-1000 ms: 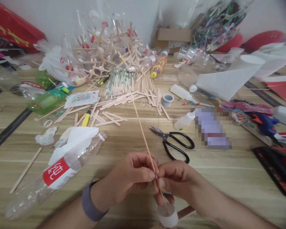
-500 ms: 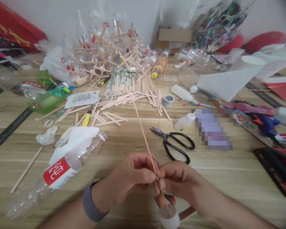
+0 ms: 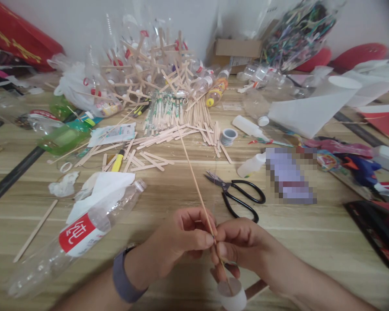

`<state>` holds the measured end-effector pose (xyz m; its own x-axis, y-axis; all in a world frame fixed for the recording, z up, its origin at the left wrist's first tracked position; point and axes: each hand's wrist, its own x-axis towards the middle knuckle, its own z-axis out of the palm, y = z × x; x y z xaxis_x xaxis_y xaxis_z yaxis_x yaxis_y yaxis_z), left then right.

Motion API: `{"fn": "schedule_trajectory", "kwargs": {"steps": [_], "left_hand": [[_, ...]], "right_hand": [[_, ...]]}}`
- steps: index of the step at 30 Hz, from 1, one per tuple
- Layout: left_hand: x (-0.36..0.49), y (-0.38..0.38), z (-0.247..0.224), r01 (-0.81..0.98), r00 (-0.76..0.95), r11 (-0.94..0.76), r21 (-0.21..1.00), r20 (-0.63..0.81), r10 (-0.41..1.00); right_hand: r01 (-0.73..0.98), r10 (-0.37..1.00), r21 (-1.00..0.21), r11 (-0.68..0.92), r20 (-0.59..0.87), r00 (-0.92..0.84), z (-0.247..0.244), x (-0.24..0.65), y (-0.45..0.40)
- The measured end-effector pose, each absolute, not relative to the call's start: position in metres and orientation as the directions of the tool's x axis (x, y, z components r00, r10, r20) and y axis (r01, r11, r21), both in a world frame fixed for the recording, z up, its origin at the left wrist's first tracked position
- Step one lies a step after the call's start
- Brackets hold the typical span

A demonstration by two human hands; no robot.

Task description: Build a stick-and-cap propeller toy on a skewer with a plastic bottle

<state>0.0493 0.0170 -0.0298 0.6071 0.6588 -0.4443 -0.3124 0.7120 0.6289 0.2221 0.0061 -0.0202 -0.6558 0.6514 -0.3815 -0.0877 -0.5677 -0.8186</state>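
A thin wooden skewer (image 3: 194, 178) slants up and away from between my hands. My left hand (image 3: 184, 235) pinches it between thumb and fingers. Close against it, my right hand (image 3: 243, 244) is also closed on the skewer with thumb and forefinger. The skewer's lower end reaches into a white bottle cap (image 3: 232, 296) at the bottom edge. Beside the cap a flat wooden stick (image 3: 256, 289) juts out under my right hand. Just beyond my hands lie black-handled scissors (image 3: 227, 186), blades apart.
A clear plastic bottle (image 3: 108, 222) lies at left beside white paper (image 3: 100, 192). Craft sticks (image 3: 171, 136), wrapped sticks (image 3: 164, 110) and bottles pile up behind. Right of the scissors lie a glue bottle (image 3: 251, 164) and a tape roll (image 3: 228, 136). A black-and-red case (image 3: 376, 233) sits far right.
The white cap and the skewer's lower end have shifted very slightly to the right. Both hands keep nearly the same pinch.
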Motion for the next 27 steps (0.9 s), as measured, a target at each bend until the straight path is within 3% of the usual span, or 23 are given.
{"fn": "schedule_trajectory", "kwargs": {"steps": [14,27], "left_hand": [[0.0488,0.0174,-0.0337,-0.387,0.658,0.682,0.620,-0.333,0.676],[0.0478,0.0182,-0.0341,-0.376,0.669,0.676,0.634,-0.319,0.671]], "right_hand": [[-0.128,0.630,-0.797,-0.590,-0.355,-0.691,-0.0204,0.2214,0.0052],[-0.148,0.615,-0.789,-0.596,-0.331,-0.716,-0.0196,0.2207,0.0054]]}}
